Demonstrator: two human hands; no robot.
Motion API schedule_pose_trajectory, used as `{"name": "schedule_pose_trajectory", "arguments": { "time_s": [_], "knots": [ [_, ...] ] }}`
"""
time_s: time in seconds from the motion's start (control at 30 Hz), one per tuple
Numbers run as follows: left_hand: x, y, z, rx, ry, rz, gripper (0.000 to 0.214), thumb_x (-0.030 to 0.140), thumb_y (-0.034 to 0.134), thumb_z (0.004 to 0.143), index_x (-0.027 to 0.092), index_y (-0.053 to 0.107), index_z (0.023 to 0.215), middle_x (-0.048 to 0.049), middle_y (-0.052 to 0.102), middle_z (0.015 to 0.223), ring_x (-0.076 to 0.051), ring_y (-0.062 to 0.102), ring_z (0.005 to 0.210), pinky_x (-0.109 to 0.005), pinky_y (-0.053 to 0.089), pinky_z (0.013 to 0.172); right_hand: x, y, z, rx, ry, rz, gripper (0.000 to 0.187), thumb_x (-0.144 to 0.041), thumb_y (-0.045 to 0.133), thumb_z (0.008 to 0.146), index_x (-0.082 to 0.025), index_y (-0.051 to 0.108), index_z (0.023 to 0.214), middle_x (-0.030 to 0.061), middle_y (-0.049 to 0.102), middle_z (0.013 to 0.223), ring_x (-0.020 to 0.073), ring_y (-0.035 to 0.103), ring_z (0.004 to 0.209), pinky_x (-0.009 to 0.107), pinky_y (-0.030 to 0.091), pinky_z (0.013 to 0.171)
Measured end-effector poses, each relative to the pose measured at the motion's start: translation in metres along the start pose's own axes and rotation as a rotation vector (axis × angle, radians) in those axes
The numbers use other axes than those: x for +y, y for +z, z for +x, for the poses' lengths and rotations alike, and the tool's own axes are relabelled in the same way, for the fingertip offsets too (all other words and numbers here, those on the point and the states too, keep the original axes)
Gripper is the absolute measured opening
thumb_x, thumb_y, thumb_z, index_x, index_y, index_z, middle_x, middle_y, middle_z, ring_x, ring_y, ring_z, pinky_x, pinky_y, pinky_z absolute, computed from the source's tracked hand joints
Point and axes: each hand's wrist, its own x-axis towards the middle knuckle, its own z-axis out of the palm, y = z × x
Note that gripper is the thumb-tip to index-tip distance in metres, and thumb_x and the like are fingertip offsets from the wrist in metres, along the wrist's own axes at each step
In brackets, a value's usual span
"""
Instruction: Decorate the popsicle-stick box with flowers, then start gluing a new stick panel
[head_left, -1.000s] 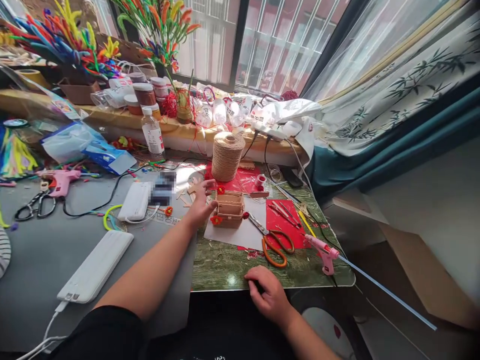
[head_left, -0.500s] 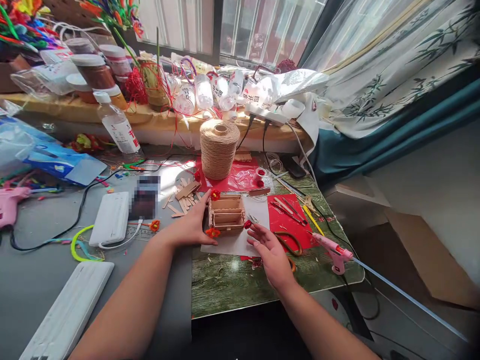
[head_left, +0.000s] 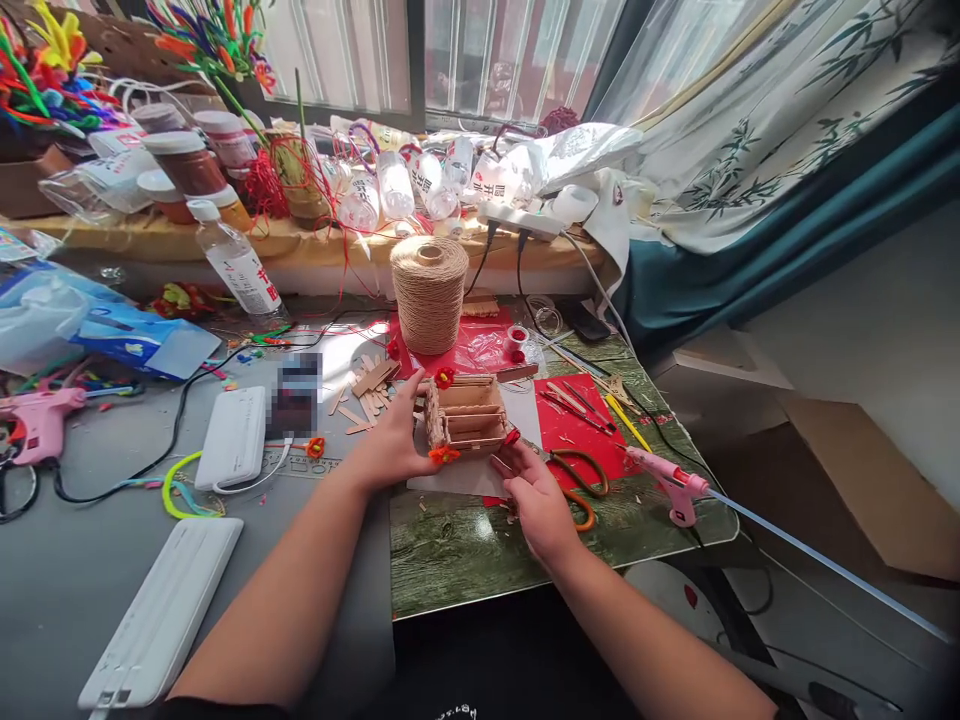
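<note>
A small box built of wooden sticks [head_left: 469,417], with little red and orange flowers at its corners, is lifted and tilted just above a white sheet [head_left: 457,478]. My left hand [head_left: 394,445] grips its left side, thumb up along the near corner. My right hand [head_left: 534,497] holds its right lower edge with curled fingers. Loose wooden sticks [head_left: 367,385] lie just behind the left hand.
A big spool of jute twine [head_left: 428,293] stands behind the box. Orange-handled scissors [head_left: 581,485] and a pink glue gun [head_left: 671,487] lie to the right on the green mat [head_left: 450,545]. White devices [head_left: 234,437] and cables lie on the left; bottles and jars line the sill.
My right hand moved from the table's front edge up to the box and took hold of it. Both hands have lifted and tilted the box. The view shifted closer.
</note>
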Motion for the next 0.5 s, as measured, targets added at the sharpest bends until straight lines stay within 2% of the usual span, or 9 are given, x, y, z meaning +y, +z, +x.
{"name": "schedule_pose_trajectory", "arguments": {
  "time_s": [0.17, 0.33, 0.4, 0.5],
  "knots": [
    [0.0, 0.001, 0.003, 0.056, 0.037, -0.069, 0.133, 0.031, 0.089, 0.065, 0.032, 0.002, 0.166, -0.0154, 0.04, 0.157, -0.035, 0.047, 0.143, -0.055, 0.034, 0.123, -0.008, -0.001, 0.0, -0.046, -0.077, -0.086, 0.06, -0.018, 0.061, 0.08, -0.029, 0.058, 0.138, 0.004, 0.058, 0.151, 0.0253, 0.051, 0.144, 0.055, 0.037, 0.125],
    [-0.015, -0.008, 0.009, 0.136, -0.034, -0.228, 0.133, 0.029, 0.09, 0.064, 0.031, 0.003, 0.165, -0.017, 0.039, 0.159, -0.036, 0.047, 0.143, -0.055, 0.04, 0.119, -0.01, -0.011, -0.002, -0.07, -0.171, -0.25, 0.06, -0.019, 0.059, 0.086, -0.029, 0.051, 0.145, 0.0055, 0.051, 0.158, 0.0243, 0.045, 0.148, 0.054, 0.036, 0.125],
    [-0.019, -0.011, 0.012, 0.213, -0.072, -0.325, 0.129, 0.029, 0.089, 0.064, 0.031, 0.008, 0.164, -0.0154, 0.036, 0.163, -0.036, 0.044, 0.147, -0.054, 0.038, 0.121, -0.013, -0.022, -0.007, -0.054, -0.236, -0.403, 0.057, -0.018, 0.056, 0.09, -0.029, 0.051, 0.145, 0.0067, 0.052, 0.156, 0.0249, 0.048, 0.146, 0.054, 0.037, 0.124],
    [-0.021, -0.014, 0.014, 0.357, -0.093, -0.434, 0.117, 0.034, 0.085, 0.064, 0.03, 0.022, 0.162, -0.0108, 0.038, 0.163, -0.035, 0.039, 0.15, -0.051, 0.034, 0.125, -0.023, -0.046, -0.014, -0.07, -0.373, -0.778, 0.053, -0.016, 0.056, 0.091, -0.028, 0.056, 0.143, 0.0084, 0.055, 0.152, 0.0278, 0.05, 0.143, 0.055, 0.037, 0.123]
  ]
}}
